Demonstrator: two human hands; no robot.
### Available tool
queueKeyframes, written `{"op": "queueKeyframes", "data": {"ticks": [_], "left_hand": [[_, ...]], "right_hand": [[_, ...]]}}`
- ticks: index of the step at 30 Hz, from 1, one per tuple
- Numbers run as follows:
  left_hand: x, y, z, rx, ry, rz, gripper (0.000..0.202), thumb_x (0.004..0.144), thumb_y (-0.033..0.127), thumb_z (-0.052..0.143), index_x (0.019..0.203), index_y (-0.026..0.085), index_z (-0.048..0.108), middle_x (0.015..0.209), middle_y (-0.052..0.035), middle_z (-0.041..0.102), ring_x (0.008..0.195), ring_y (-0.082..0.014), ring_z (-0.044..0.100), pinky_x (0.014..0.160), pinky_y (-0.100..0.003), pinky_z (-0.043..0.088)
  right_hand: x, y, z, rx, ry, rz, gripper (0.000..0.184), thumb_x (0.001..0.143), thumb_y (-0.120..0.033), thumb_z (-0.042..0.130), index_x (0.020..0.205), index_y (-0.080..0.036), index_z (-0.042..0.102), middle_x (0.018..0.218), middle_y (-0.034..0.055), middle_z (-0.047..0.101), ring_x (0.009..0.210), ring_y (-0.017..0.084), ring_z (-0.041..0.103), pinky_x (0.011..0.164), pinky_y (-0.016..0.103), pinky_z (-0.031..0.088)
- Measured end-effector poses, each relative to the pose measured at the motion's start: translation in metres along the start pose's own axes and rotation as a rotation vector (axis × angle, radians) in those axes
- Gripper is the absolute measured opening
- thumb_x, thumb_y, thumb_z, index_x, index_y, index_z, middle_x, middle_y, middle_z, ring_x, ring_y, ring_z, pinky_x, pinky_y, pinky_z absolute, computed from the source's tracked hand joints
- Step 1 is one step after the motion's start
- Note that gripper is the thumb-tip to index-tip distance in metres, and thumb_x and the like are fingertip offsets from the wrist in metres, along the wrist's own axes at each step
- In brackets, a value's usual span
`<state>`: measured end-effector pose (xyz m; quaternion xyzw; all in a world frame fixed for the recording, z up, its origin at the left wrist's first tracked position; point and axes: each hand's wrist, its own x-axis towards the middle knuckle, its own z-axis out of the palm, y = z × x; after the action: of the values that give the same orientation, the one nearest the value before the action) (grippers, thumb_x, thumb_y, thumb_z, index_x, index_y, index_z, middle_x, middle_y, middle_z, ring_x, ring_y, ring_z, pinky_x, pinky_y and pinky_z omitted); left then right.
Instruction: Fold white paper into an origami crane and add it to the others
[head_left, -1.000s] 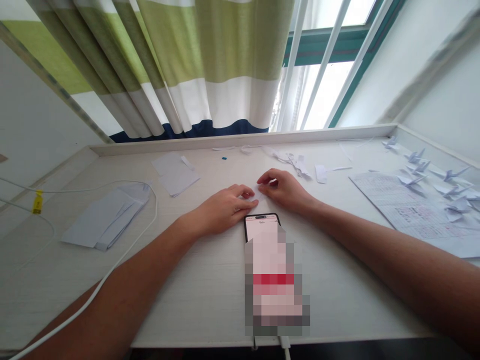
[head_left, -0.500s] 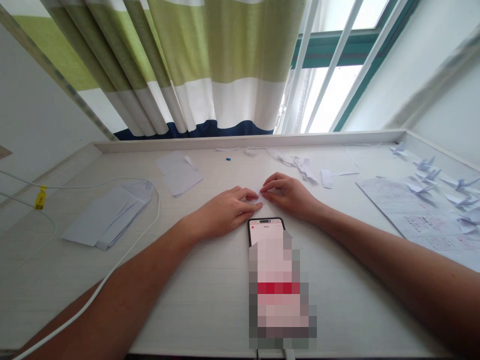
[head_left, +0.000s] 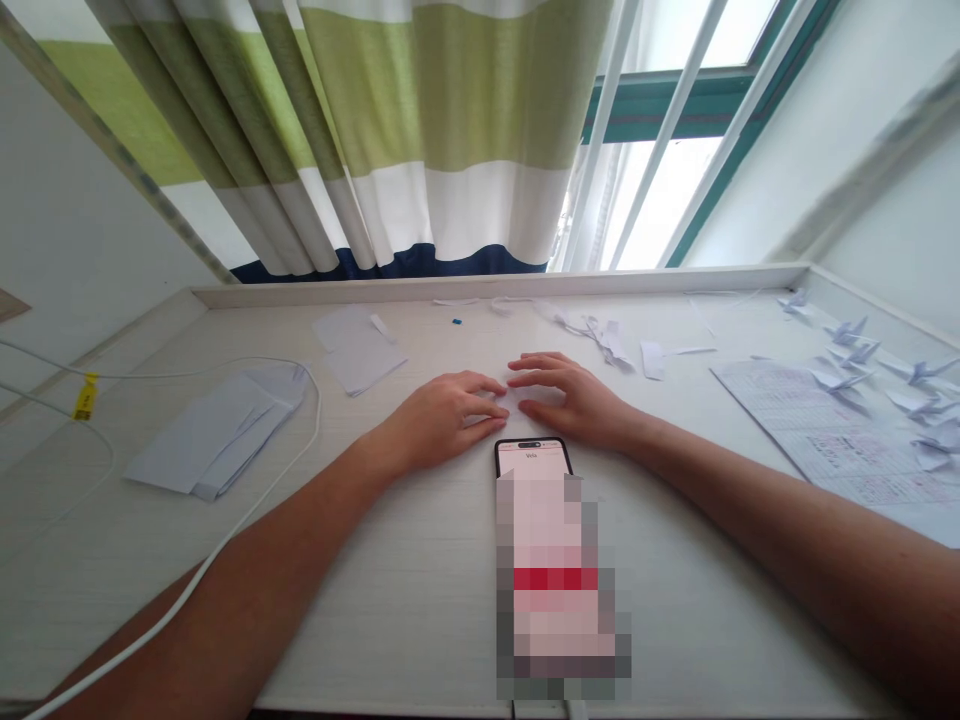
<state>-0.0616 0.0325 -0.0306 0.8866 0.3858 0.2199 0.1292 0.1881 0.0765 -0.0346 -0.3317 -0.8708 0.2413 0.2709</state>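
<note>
Both my hands rest on the white table [head_left: 420,600] just beyond a phone [head_left: 534,455] that lies face up. My left hand [head_left: 442,415] lies palm down with its fingers curled onto a small piece of white paper [head_left: 510,398]. My right hand [head_left: 562,390] lies beside it, fingers stretched flat over the same paper. Most of the paper is hidden under the fingers.
A stack of folded white sheets [head_left: 217,430] lies at the left with a white cable [head_left: 247,510] looping round it. More sheets [head_left: 356,350] and paper scraps [head_left: 611,340] lie farther back. A printed sheet [head_left: 825,430] and several folded paper cranes [head_left: 851,355] are at the right.
My right hand has flattened from a pinch with curled fingers to stretched fingers pressed on the paper. The left hand barely moved. The view tilted up slightly.
</note>
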Motion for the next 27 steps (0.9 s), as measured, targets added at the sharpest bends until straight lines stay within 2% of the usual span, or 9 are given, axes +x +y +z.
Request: {"op": "queueKeyframes", "data": {"ticks": [6,11,14,18,22,27], "left_hand": [[0.004,-0.002,0.009,-0.107,0.107,-0.12,0.015,0.097,0.033,0.072,0.09,0.026,0.082,0.122,-0.005,0.078,0.116,-0.0247,0.07,0.108,-0.045,0.052],[0.006,0.003,0.011,-0.169,0.145,-0.234,0.011,0.093,0.031,0.074,0.085,0.026,0.08,0.113,-0.0039,0.079,0.111,-0.0256,0.07,0.104,-0.046,0.053],[0.008,0.005,0.013,-0.192,0.169,-0.314,0.005,0.089,0.03,0.077,0.09,0.025,0.077,0.11,-0.0036,0.079,0.11,-0.0261,0.069,0.1,-0.045,0.054],[0.01,0.004,0.017,-0.177,0.217,-0.413,0.027,0.083,0.031,0.082,0.109,0.026,0.078,0.116,-0.0042,0.078,0.12,-0.0286,0.064,0.11,-0.048,0.05],[0.011,0.001,0.019,-0.164,0.195,-0.435,0.028,0.083,0.035,0.081,0.11,0.027,0.081,0.126,-0.0047,0.075,0.128,-0.0309,0.059,0.118,-0.053,0.043],[0.01,0.002,0.02,-0.174,0.212,-0.431,0.025,0.083,0.036,0.08,0.108,0.03,0.082,0.126,-0.0036,0.075,0.128,-0.031,0.059,0.118,-0.053,0.044]], "right_hand": [[0.001,-0.003,-0.003,0.017,-0.06,0.027,0.028,0.087,-0.03,0.079,0.115,-0.026,0.081,0.135,0.0096,0.075,0.14,0.034,0.058,0.118,0.06,0.044],[0.003,-0.002,-0.001,0.063,0.002,0.062,0.013,0.094,-0.03,0.071,0.095,-0.026,0.083,0.125,0.008,0.078,0.127,0.03,0.064,0.113,0.057,0.048],[0.003,0.0,0.002,0.059,0.032,0.075,0.013,0.092,-0.026,0.071,0.098,-0.026,0.082,0.12,0.0077,0.079,0.121,0.029,0.067,0.111,0.054,0.051],[0.004,0.002,0.004,-0.013,0.009,0.066,0.029,0.092,-0.025,0.07,0.12,-0.024,0.079,0.128,0.0104,0.076,0.13,0.031,0.062,0.115,0.056,0.048],[0.005,0.002,0.002,-0.006,-0.029,0.046,0.025,0.097,-0.026,0.063,0.116,-0.024,0.079,0.132,0.0101,0.075,0.131,0.031,0.062,0.117,0.056,0.045],[0.006,-0.002,0.0,0.047,0.006,0.11,0.021,0.095,-0.033,0.068,0.112,-0.025,0.077,0.117,0.0086,0.078,0.115,0.028,0.069,0.106,0.05,0.051]]}}
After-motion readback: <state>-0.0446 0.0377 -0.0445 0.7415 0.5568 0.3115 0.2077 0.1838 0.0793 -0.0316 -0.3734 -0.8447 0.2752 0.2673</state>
